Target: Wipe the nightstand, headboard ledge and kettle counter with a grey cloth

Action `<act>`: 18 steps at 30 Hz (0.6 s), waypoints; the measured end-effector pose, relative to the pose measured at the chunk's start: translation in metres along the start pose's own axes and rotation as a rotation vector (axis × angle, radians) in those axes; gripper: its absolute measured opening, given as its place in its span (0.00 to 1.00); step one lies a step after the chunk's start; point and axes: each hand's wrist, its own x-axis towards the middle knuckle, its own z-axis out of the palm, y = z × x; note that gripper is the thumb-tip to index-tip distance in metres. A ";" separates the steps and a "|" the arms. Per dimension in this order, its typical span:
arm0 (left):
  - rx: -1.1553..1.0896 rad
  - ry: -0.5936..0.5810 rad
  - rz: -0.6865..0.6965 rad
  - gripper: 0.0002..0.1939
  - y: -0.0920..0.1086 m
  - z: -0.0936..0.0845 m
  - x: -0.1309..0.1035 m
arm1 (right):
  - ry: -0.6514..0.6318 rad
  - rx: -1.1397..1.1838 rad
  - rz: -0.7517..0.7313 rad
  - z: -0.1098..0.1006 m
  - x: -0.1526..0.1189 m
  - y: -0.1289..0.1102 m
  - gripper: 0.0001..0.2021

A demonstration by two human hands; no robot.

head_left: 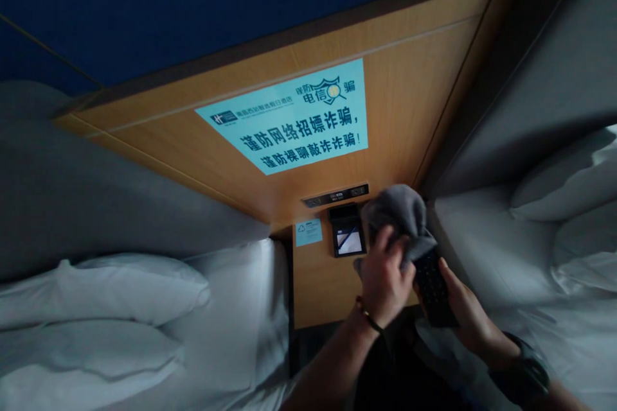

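Observation:
My left hand (387, 279), with a bracelet on the wrist, has its fingers closed on a bunched grey cloth (402, 212). The cloth lies against the upper end of a black telephone (436, 292) with rows of keys. Gripping the right side of that telephone is my right hand (470, 314), a dark watch on its wrist. The telephone is held tilted above the front right of the wooden nightstand (318, 289). Cloth and fingers hide its upper part.
On the nightstand are a black notepad holder (348, 231) with a pen and a small light-blue card (308, 232). A socket strip (336, 195) and a blue notice (299, 119) are on the wood panel behind. Beds with white pillows (130, 286) flank both sides.

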 end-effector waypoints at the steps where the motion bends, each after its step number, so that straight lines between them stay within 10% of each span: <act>1: 0.007 -0.086 0.061 0.22 0.008 0.005 -0.012 | 0.059 -0.083 -0.072 -0.001 0.003 0.000 0.26; 5: 0.006 -0.304 0.148 0.25 0.009 0.025 -0.060 | 0.251 -0.354 -0.286 -0.008 0.013 -0.007 0.20; 10: 0.161 -0.454 0.192 0.20 -0.053 0.038 -0.089 | 0.416 -0.167 -0.135 -0.003 0.029 -0.024 0.29; 14: 0.142 -0.576 -0.043 0.20 -0.127 0.055 -0.085 | 0.259 0.175 -0.031 0.007 0.045 -0.028 0.26; 18: -0.010 -0.587 -0.225 0.24 -0.166 0.052 -0.057 | 0.104 -0.003 0.008 0.012 0.055 -0.008 0.33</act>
